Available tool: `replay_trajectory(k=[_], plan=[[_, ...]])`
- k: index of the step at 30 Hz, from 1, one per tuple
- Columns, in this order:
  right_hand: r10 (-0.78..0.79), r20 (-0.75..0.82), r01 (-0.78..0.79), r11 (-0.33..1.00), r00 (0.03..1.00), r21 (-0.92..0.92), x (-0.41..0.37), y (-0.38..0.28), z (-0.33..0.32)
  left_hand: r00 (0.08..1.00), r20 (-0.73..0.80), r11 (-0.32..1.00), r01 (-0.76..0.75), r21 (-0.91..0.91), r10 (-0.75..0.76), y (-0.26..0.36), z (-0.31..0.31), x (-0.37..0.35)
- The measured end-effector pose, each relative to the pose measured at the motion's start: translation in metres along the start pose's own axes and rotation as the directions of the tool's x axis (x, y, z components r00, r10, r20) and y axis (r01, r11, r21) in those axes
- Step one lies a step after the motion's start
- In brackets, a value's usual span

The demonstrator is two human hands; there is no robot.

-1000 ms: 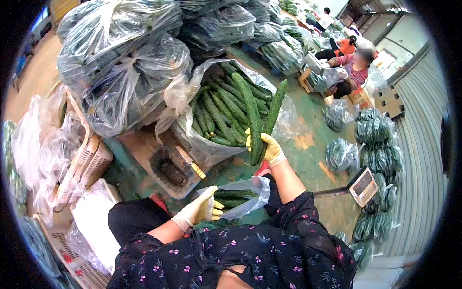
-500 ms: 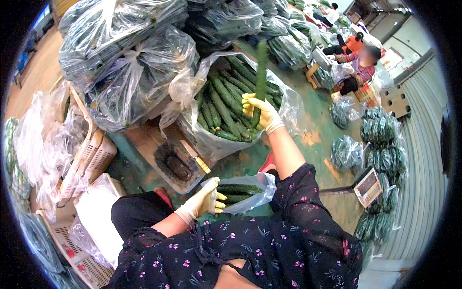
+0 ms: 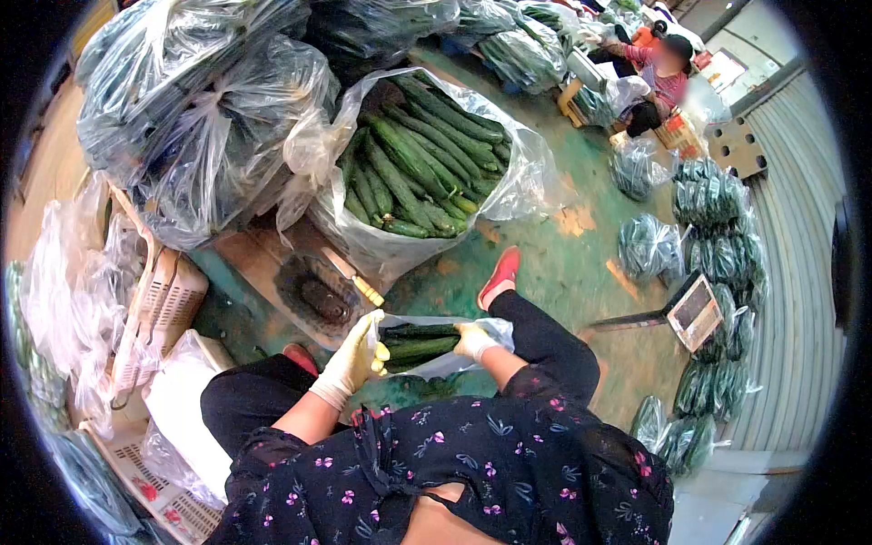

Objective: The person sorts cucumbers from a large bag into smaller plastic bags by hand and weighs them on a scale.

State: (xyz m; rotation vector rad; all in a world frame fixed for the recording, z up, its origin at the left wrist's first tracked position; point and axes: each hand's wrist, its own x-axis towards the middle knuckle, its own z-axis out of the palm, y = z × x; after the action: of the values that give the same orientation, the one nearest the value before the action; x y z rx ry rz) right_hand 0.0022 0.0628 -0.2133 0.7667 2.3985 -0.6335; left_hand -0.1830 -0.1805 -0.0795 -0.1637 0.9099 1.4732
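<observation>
In pale yellow gloves, both my hands are at a small clear plastic bag (image 3: 434, 366) low in front of my body. Several dark green cucumbers (image 3: 420, 349) lie side by side in it. My left hand (image 3: 356, 356) is closed on the bag's left end. At the bag's right, open end, my right hand (image 3: 474, 341) is closed around the end of a cucumber, partly within the plastic. Beyond my hands stands a large open plastic sack (image 3: 381, 250) full of loose cucumbers (image 3: 422, 159).
A yellow-handled knife (image 3: 354, 277) lies by a dirty board (image 3: 263, 282). Big filled bags (image 3: 209, 118) are piled at the far left, above a plastic crate (image 3: 168, 291). A scale display (image 3: 695, 313) and packed cucumber bags (image 3: 718, 254) stand right. A person (image 3: 658, 77) sits farther back.
My right hand has come down from the large sack to the small bag, bringing a cucumber with it. My left hand stays on the bag, and the view has shifted slightly.
</observation>
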Motion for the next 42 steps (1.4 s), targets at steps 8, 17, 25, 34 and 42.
replay_trajectory(k=[8, 17, 25, 34, 42], plan=[[-0.19, -0.162, 0.244, 0.579, 0.968, 0.778, 0.014, -0.05, -0.233, 0.996, 0.046, 0.997, 0.069, 0.033, -0.071, -0.006, 0.012, 0.006], [-0.034, -0.518, 0.13, 0.98, 0.855, 0.15, 0.153, -0.059, -0.258, 0.996, 0.041, 0.994, 0.074, 0.081, -0.078, 0.005, 0.031, 0.004], [-0.076, 0.055, -0.005, 0.543, 0.996, 0.84, 0.135, -0.056, -0.277, 0.993, 0.104, 0.997, 0.053, 0.059, -0.059, -0.006, 0.02, 0.008], [0.184, -0.299, 0.233, 0.31, 0.936, 0.922, 0.146, -0.071, -0.262, 0.994, 0.066, 0.992, 0.077, 0.098, -0.083, -0.006, 0.023, 0.005], [-0.395, -0.416, 0.171, -0.524, 0.819, 0.834, 0.018, -0.038, -0.236, 0.999, 0.01, 0.999, 0.04, 0.024, -0.041, 0.008, 0.024, -0.002]])
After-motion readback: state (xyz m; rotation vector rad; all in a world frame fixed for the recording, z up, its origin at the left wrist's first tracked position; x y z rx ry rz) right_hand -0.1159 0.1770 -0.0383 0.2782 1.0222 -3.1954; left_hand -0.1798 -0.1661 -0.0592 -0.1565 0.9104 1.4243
